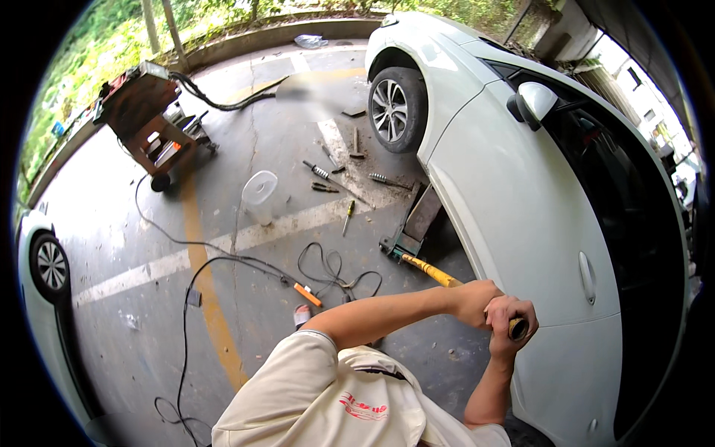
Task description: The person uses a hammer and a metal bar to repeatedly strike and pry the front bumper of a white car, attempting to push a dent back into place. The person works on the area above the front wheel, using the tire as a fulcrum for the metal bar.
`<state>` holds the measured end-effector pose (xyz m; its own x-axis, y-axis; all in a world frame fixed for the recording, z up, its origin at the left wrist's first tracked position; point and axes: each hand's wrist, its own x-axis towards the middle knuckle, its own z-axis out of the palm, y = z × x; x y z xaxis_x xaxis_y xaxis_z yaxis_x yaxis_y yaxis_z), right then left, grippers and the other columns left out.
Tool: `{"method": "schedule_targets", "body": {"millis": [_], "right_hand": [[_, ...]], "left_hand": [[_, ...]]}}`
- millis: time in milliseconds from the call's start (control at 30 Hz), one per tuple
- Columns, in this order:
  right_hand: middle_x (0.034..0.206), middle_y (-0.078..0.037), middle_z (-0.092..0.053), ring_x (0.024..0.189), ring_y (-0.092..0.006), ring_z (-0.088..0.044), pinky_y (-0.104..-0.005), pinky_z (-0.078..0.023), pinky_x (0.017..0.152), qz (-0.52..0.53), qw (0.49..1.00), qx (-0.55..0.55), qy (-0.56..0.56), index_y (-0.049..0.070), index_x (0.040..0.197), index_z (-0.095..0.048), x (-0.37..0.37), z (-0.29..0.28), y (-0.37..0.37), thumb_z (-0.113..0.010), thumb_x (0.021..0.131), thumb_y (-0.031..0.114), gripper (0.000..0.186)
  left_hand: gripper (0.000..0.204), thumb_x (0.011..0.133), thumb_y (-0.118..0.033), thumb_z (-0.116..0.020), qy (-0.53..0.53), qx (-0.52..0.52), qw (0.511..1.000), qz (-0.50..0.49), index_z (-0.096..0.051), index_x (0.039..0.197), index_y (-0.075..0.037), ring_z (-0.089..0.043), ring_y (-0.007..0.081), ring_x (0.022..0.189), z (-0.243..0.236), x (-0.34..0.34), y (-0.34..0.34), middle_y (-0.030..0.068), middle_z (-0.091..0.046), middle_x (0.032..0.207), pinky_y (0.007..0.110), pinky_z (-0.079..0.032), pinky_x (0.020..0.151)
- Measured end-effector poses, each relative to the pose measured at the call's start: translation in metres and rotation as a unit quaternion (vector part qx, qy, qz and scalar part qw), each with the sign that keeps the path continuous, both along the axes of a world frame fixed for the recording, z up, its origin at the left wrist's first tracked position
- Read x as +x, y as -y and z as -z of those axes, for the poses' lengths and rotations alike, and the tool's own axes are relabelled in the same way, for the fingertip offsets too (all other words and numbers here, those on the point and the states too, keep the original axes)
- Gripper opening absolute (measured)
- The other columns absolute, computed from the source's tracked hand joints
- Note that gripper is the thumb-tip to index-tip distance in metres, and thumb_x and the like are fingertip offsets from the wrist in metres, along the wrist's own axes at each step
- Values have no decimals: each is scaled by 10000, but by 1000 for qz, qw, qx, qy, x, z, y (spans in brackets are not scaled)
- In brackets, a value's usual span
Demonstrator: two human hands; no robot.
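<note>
My left hand (474, 301) is wrapped around the yellow handle (433, 271) of a floor jack. Right beside it, my right hand (512, 319) grips the same handle close to its open round end. The handle slants up from the green jack (404, 244), which reaches partly under the side of a pale car (514, 201). Whatever part of the jack lies beneath the car is hidden. Ahead of the jack stands the car's front wheel (398, 109).
A hammer (357, 147), pliers (325, 188), a screwdriver (348, 216) and spring-fitted rods (319, 172) lie near the wheel. A clear plastic tub (259, 192), cables (223, 259) and an orange bar-shaped device (307, 295) are left. Farther off stand a wheeled cart (145, 115) and another car (33, 231).
</note>
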<state>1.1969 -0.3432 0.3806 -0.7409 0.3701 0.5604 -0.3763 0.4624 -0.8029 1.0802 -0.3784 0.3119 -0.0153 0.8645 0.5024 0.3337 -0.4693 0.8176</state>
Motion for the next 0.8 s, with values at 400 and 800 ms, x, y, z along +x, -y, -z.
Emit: {"method": "schedule_targets", "body": {"millis": [400, 800], "right_hand": [[665, -64, -520, 595, -143, -524, -286, -462, 608, 152, 983, 28, -95, 47, 819, -368, 5, -1, 19, -597, 857, 7, 236], [579, -64, -481, 489, -144, -488, -295, -447, 514, 132, 988, 24, -73, 39, 784, -371, 4, 6, 4, -532, 874, 6, 187]], "left_hand": [[218, 678, -181, -690, 19, 38, 999, -21, -549, 782, -50, -593, 365, 679, -10, 17, 3, 123, -607, 703, 439, -454, 586], [176, 675, -149, -679, 57, 78, 990, -102, -550, 766, -72, -587, 339, 630, 2, 31, -9, 98, -597, 687, 410, -466, 568]]}}
